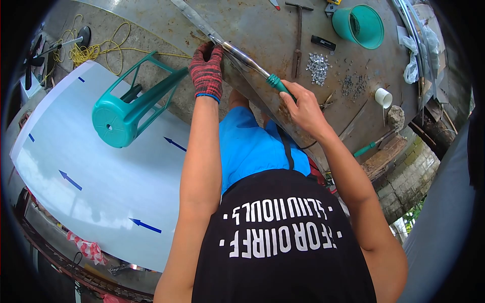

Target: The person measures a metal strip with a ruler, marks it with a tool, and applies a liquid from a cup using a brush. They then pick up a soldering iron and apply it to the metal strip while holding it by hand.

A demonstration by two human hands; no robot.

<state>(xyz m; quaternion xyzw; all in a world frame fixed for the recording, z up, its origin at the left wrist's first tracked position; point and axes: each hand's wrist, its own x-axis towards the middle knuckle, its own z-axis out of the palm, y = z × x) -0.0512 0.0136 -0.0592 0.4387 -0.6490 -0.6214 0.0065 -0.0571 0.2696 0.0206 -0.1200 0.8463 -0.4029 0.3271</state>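
My left hand (206, 70), in a red and black knit glove, has its fingers closed at the edge of a long metal strip (194, 19), beside the tool's tip. My bare right hand (301, 105) is wrapped round the green handle of a metal-shafted tool (247, 59). The tool's shaft slants up and left, its tip against the strip near my gloved fingers. Under the strip lies a rusty metal sheet (275, 30). What my left fingers pinch is partly hidden.
A green bucket (357, 26), T-handled bar (298, 38), small metal pieces (318, 68) and a white cup (383, 97) stand or lie to the right. A green stool (118, 118) lies tipped at left, over a pale sheet (101, 177). Yellow rope (93, 51) lies beyond.
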